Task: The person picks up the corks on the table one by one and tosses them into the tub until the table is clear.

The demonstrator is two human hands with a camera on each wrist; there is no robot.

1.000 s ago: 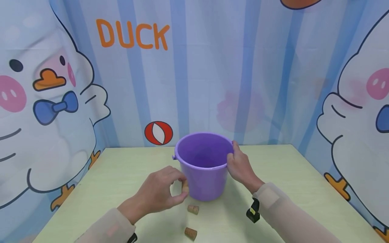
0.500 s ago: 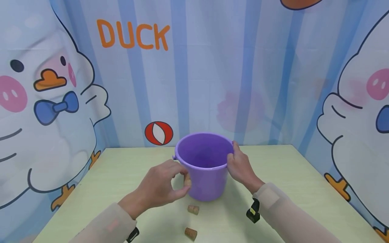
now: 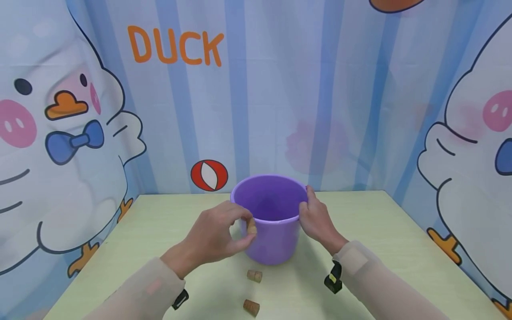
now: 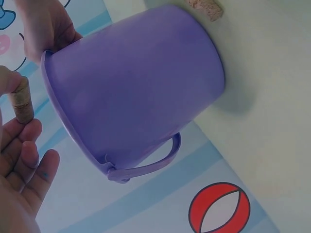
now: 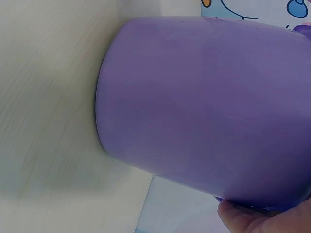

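Observation:
A purple bucket [image 3: 274, 242] stands upright on the table, its mouth facing up. My right hand [image 3: 320, 222] grips its rim on the right side; in the right wrist view those fingers [image 5: 243, 218] show at the rim. Between the thumb and fingertips of my left hand [image 3: 218, 233] is a pinched cork [image 3: 251, 226], raised in front of the bucket's left rim. The left wrist view shows this cork [image 4: 22, 100] held near the rim, and the bucket's handle [image 4: 150, 167] hanging down its side. Two more corks, one pale [image 3: 254, 276] and one browner [image 3: 251, 307], lie in front of the bucket.
The pale table [image 3: 168, 249] backs onto a blue striped curtain [image 3: 272, 98] printed with ducks and a red ball. Dark straps with small black devices [image 3: 333, 278] sit at both wrists.
My left hand has risen with the cork and shifted slightly right, from low beside the bucket up to near its rim. The right hand and the bucket have stayed in place.

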